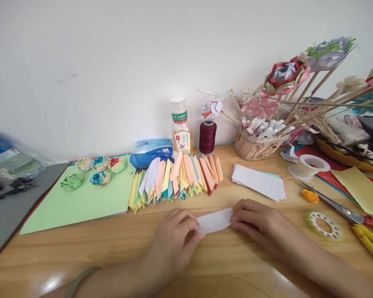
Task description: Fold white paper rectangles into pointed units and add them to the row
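A white paper strip [215, 221] is stretched between my two hands, low over the wooden table. My left hand [175, 238] pinches its left end between thumb and fingers; a ring is on one finger. At the other end, my right hand [257, 221] grips the strip the same way, with the fingertips curled over it. Just beyond my hands stand many folded paper pieces [177, 178] in several colours, packed in a row. To the right of that row lies a stack of cut paper strips [259, 182], white on top.
Folded paper rosettes [101, 178] lie on green paper sheets [90, 209] at left. Behind are a tissue pack [152, 151], a bottle [182, 132], a maroon thread spool [207, 138] and a basket [257, 145]. Scissors [345, 211] and a tape roll [323, 226] lie at right.
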